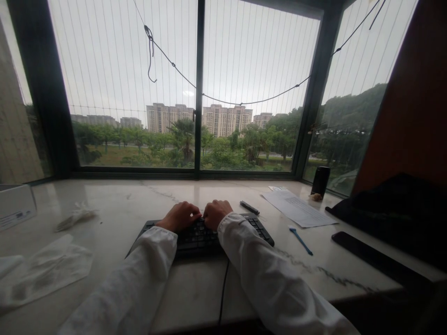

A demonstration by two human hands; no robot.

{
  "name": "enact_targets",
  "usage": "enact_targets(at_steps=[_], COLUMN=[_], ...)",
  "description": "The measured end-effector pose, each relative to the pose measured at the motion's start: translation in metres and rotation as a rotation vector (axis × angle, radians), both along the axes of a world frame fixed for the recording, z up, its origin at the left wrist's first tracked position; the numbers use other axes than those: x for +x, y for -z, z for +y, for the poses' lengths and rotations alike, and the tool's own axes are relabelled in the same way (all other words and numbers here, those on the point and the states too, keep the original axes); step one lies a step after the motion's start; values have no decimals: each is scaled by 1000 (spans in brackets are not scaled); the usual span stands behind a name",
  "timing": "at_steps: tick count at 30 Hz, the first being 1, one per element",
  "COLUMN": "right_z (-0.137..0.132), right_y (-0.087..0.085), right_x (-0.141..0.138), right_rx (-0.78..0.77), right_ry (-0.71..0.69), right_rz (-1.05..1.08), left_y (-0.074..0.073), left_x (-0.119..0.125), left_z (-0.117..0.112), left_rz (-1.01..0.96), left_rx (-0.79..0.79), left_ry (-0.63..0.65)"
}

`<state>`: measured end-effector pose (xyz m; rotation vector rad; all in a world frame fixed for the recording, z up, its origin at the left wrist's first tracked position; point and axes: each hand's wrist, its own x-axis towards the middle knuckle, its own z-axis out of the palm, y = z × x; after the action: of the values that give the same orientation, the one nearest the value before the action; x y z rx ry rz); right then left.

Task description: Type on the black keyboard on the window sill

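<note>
We see both hands palm-down, side by side, left hand (179, 216) and right hand (216, 212), fingers curled loosely onto the keys, gripping nothing. The keyboard (195, 236) lies mid-table (139, 200), long axis left-right, slightly skewed, beside a pen (249, 207) and paper (298, 209).

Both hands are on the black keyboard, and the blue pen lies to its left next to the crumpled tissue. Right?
Not quite. The left hand and right hand do rest on the black keyboard, but the blue pen lies to its right, below the sheet of paper. The crumpled tissue is on the left, away from the pen. The head view shows this.
</note>
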<state>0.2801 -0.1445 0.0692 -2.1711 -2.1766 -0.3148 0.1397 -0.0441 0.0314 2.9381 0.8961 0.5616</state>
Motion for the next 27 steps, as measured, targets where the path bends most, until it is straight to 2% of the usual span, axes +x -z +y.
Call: enact_targets(at_steps=[5,7,9,11,13,17,22,27], right_z=[1,0,-1,-3,-5,-6,-2,4], right_y=[-1,-5,-13,-20,-24,-25,-19,-16], right_x=[0,5,15,31,48,74,79,64], right_rx=[-17,71,182,231,183,68,52,195], right_ry=[41,81,208,386,533,686,699,587], right_rz=[26,35,58,77,100,146,189,252], left_y=[-1,-3,-4,-4,-3,1,0,-7], left_x=[-1,-2,-1,-1,-2,-5,-6,-5], left_z=[-1,-3,-4,-3,0,8,9,0], left_rz=[7,-1,-17,-33,-39,-32,-82,-181], left_rx=[0,1,19,50,74,63,47,171], left_ry=[-21,-54,-113,-210,-341,-566,-653,-674])
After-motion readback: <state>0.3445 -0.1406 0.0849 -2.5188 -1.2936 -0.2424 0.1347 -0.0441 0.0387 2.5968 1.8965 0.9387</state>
